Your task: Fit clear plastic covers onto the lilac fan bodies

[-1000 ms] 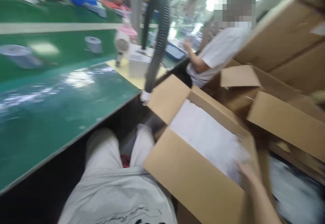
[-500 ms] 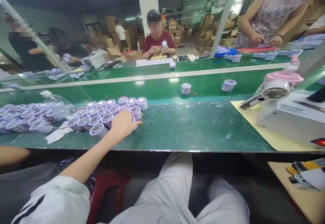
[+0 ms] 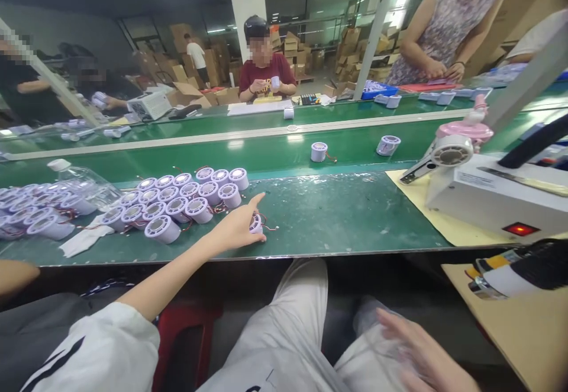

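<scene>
My left hand (image 3: 239, 227) reaches across to the workbench, its fingers and thumb around a small lilac fan unit (image 3: 256, 224). Most of that unit is hidden behind the hand; part of its round grille and a thin red wire with a small white end show at the right. Just left of the hand stand several like fan units (image 3: 198, 209) in close rows, round grilles facing up and wires between them. Low at the right, over my lap, my right hand (image 3: 423, 353) is smeared by motion, so its fingers are unclear.
Two fan units (image 3: 318, 152) lie on the green belt (image 3: 275, 158) beyond the bench. A clear bottle (image 3: 86, 185) lies among units at left. At right stand a white machine with a red-lit switch (image 3: 501, 196) and a handheld fan (image 3: 448, 152). Co-workers sit opposite.
My left hand has moved right and toward the bench's front edge, away from the rows, with a fan unit in it. My right hand has come into view. The view has shifted slightly right.
</scene>
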Motion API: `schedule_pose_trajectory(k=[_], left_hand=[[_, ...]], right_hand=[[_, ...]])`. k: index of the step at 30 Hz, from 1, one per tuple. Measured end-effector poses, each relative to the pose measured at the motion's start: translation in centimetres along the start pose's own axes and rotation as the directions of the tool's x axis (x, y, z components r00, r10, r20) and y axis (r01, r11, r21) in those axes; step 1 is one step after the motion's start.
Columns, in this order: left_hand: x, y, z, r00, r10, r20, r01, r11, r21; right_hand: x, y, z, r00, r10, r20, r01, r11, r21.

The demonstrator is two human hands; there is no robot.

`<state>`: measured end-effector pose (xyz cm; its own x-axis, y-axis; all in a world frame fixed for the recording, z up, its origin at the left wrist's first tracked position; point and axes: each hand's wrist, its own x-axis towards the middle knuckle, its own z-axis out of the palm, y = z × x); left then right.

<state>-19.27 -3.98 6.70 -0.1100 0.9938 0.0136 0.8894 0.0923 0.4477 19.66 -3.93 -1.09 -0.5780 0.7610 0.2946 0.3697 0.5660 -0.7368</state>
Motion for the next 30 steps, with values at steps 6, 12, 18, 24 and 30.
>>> schedule_pose_trajectory(k=[6,12,18,24,30], left_hand=[[0.4,6.6,2.6,0.932,0.174,0.319,-0.077,0.953,-0.295],[0.8,11.2,6.1,0.742,0.38,0.553,-0.194,0.91,-0.365],[1.4,12.4,8.0,0.785,0.464,0.41,-0.258,0.847,-0.464],[0.4,11.2,11.9,0.875,0.415,0.249,-0.101,0.66,-0.744],[-0.1,10.2,12.5,0.722,0.63,0.284,-0.229,0.606,-0.762]], right_hand=[[4.8,-5.1,3.9,0.951,-0.31,0.022,0.282,0.83,-0.481],[5.1,-4.9,2.3,0.988,-0.094,0.125,0.154,0.728,-0.668],[3.0,-4.4,0.6,0.973,0.203,0.112,-0.168,0.949,-0.266],[2.5,-4.9,-0.3,0.91,0.415,0.008,-0.407,0.889,0.21],[1.8,-4.0,-0.2,0.824,0.562,-0.073,-0.481,0.761,0.436]])
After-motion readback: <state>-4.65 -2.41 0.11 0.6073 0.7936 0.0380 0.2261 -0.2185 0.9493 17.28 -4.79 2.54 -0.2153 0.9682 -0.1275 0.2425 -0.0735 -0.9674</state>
